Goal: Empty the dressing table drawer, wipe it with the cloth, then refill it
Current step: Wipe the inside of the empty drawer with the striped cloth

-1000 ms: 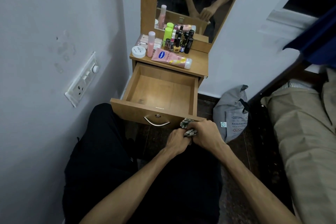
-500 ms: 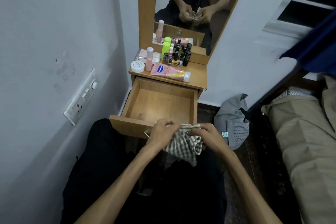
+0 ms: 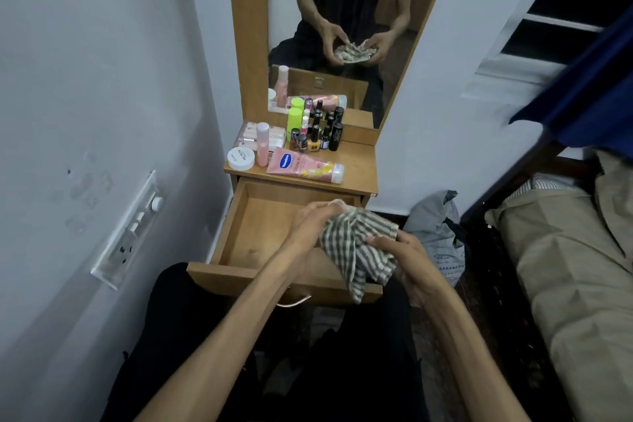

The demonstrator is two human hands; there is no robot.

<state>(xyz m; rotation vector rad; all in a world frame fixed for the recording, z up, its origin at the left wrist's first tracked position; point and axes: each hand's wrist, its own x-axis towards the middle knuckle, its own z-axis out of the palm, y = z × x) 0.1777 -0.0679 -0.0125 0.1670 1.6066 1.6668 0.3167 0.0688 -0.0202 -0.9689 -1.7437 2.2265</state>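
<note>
Head view: both forearms reach forward over the open drawer point(image 3: 270, 233). The left hand point(image 3: 313, 224) curls its fingers round the top of the cloth point(image 3: 358, 247), knuckles up, above the drawer's right half. The right hand point(image 3: 404, 255) grips the cloth's right edge, thumb pressed on the fabric, just past the drawer's right wall. The striped cloth is bunched between them, one tail hanging over the drawer front.

The drawer is pulled out and bare inside, with a dark smudge on its floor near the front.

On the tabletop point(image 3: 356, 164) lie one pink tube point(image 3: 303, 166), one white round jar point(image 3: 240, 159), one pink bottle point(image 3: 262, 144), two green-capped bottles point(image 3: 294, 120) and a cluster of small dark bottles point(image 3: 325, 134), too crowded to count. A flat packet point(image 3: 275, 135) behind the pink bottle is partly hidden.

The mirror point(image 3: 346, 10) reflects both hands on the cloth. The drawer handle is mostly covered by the left forearm. One grey bag point(image 3: 435, 233) sits right of the drawer; the bed point(image 3: 565, 250) is cut off at the frame edge.
</note>
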